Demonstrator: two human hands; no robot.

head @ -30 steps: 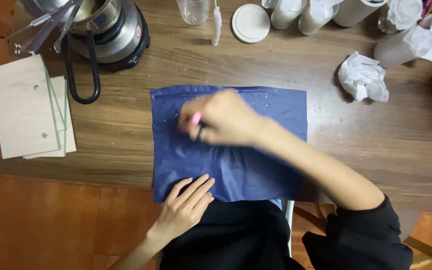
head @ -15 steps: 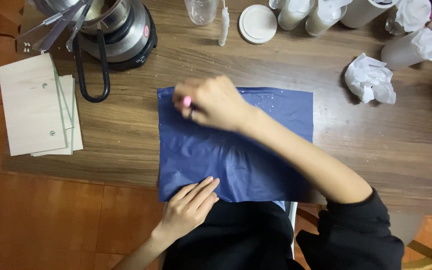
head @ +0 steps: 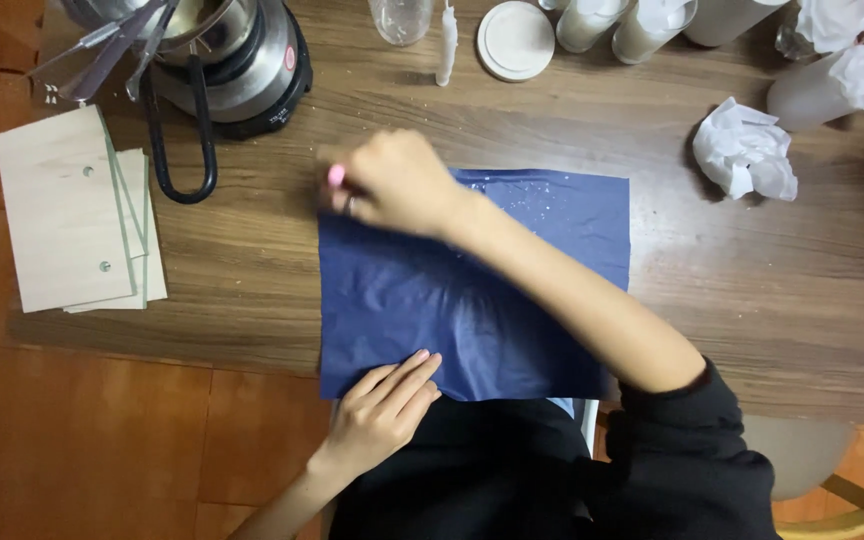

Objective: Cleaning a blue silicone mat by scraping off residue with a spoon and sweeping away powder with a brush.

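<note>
We count one dark blue cloth (head: 472, 300), two hands, one crumpled white paper (head: 745, 150), one round white lid (head: 516, 40), one metal pot (head: 222, 50), and two stacked wooden boards (head: 77, 220).

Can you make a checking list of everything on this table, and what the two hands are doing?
Surface: wooden table, white specks near the cloth's far edge.
Job's things: blue cloth lying flat, near edge at the table edge.
Clutter: metal pot with tools in it, wooden boards, crumpled paper, white lid, white cylinders along the far edge.
Hands: left hand flat on the cloth's near edge; right hand closed at the far left corner, something pink at its fingertips.
Cables: black loop by the pot.
Surroundings: orange floor, stool.
</note>
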